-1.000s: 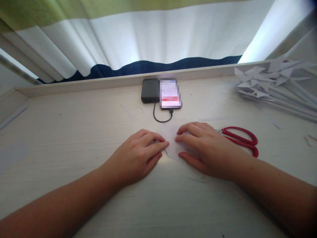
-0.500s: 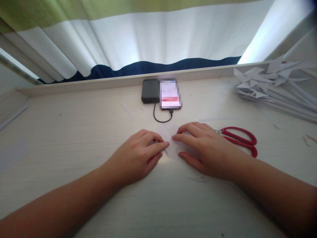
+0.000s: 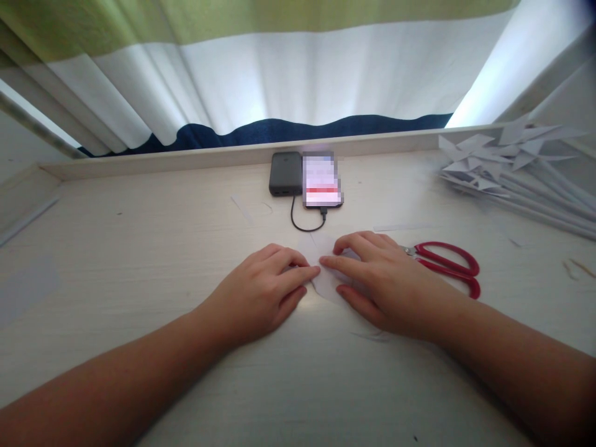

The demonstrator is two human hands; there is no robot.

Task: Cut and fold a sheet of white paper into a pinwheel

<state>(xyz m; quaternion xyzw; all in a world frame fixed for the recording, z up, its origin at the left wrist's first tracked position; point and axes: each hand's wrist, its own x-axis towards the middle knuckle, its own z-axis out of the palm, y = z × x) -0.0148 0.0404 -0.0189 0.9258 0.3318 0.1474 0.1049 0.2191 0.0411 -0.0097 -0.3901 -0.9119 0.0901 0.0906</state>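
Note:
A small piece of white paper [image 3: 326, 282] lies flat on the pale wooden table [image 3: 139, 248], mostly covered by both hands. My left hand [image 3: 261, 292] rests palm down on its left part, fingers stretched out and pressing on the sheet. My right hand [image 3: 377, 279] lies flat on its right part, fingers extended, the index fingertip touching my left index fingertip over the paper. Neither hand grips anything.
Red-handled scissors [image 3: 447, 267] lie just right of my right hand. A dark power bank [image 3: 285, 174] and a phone [image 3: 321, 180] joined by a black cable sit at the table's back edge. Several folded white paper pinwheels on sticks [image 3: 507, 167] are piled at the far right. Curtains hang behind.
My right index finger has slid slightly left to meet my left fingertip. The view has shifted down a little. The hands otherwise stay pressed on the paper.

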